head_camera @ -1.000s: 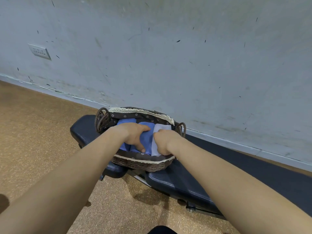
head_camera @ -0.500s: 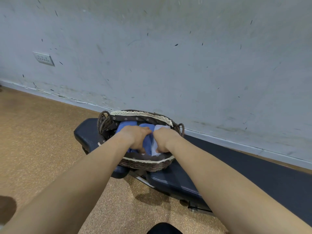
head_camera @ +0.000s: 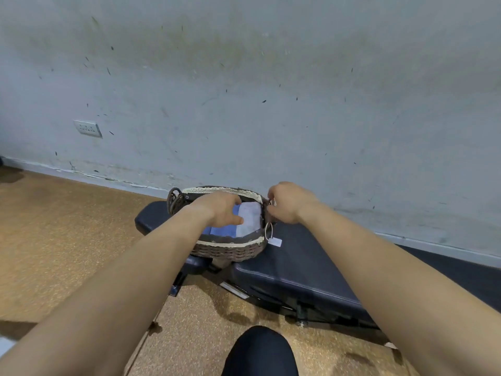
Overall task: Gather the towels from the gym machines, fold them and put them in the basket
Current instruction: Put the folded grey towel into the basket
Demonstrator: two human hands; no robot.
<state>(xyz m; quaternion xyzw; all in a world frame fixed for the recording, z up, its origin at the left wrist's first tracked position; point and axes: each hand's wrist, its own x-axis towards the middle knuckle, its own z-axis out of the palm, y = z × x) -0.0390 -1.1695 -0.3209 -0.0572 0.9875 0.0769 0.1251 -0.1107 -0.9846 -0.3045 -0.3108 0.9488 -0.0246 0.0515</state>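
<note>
**Desk:** What is the step here?

**Photographer:** Stowing, by the look of it. A wicker basket (head_camera: 230, 242) sits on a dark padded bench (head_camera: 298, 264), and folded towels already lie inside it: blue towels (head_camera: 223, 230) toward the basket's left and middle, and a white towel (head_camera: 250, 217) against its right wall.

**Desk:** And the hands?

**Photographer:** The left hand (head_camera: 219, 210) rests on the blue towels inside the basket, with its thumb stretched toward the white one. Its fingers are hidden behind the hand, so I cannot tell whether they are curled. The right hand (head_camera: 290, 203) is curled round the basket's right end, clamped on the wicker. A paper tag (head_camera: 275, 241) hangs just below that end.

**Desk:** What does the next move call for?

**Photographer:** I'd judge a steady hold on the basket while the left hand presses the stack flat. No other loose towels are in view.
</note>
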